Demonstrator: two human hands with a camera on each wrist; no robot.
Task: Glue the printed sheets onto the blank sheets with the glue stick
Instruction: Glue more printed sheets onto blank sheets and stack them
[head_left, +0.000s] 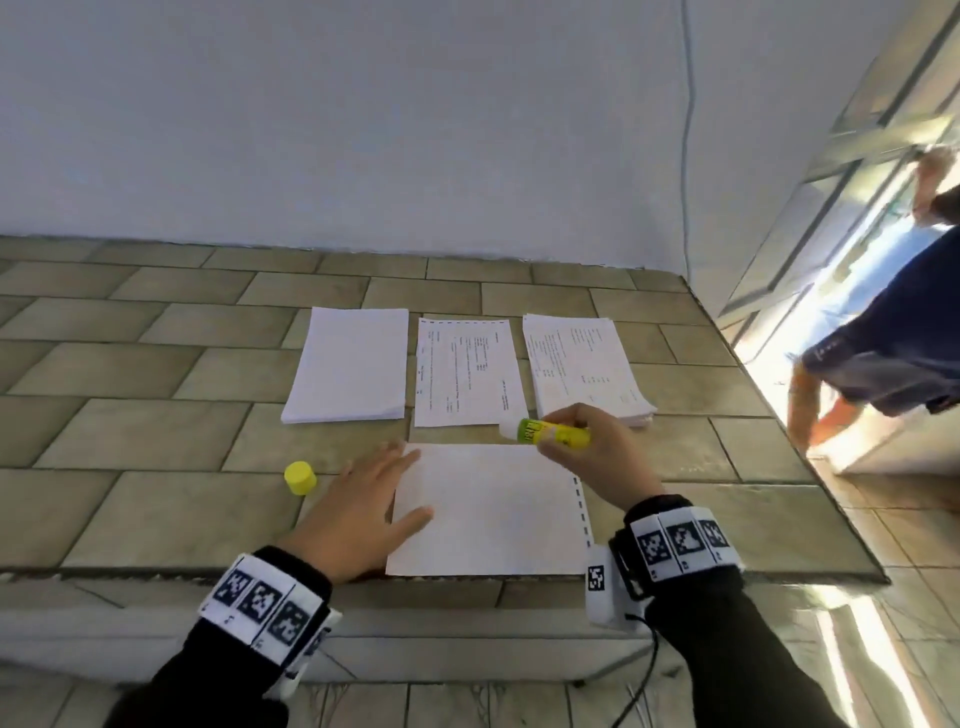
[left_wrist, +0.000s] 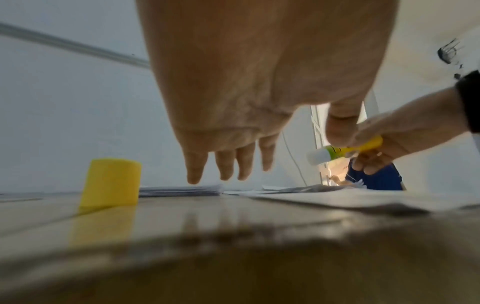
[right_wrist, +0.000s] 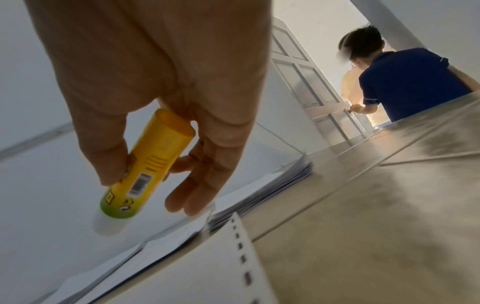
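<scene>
A sheet lies face down at the near edge of the tiled counter, its perforated strip on the right. My left hand lies flat with straight fingers on the sheet's left edge. My right hand grips an uncapped yellow-green glue stick, its white tip pointing left above the sheet's far edge. The yellow cap stands left of my left hand. Behind lie a blank stack, one printed sheet and a printed stack.
The tiled counter ends at a white wall behind and drops off at the right. A person in a blue shirt stands at an open door to the right. A thin cable runs down the wall.
</scene>
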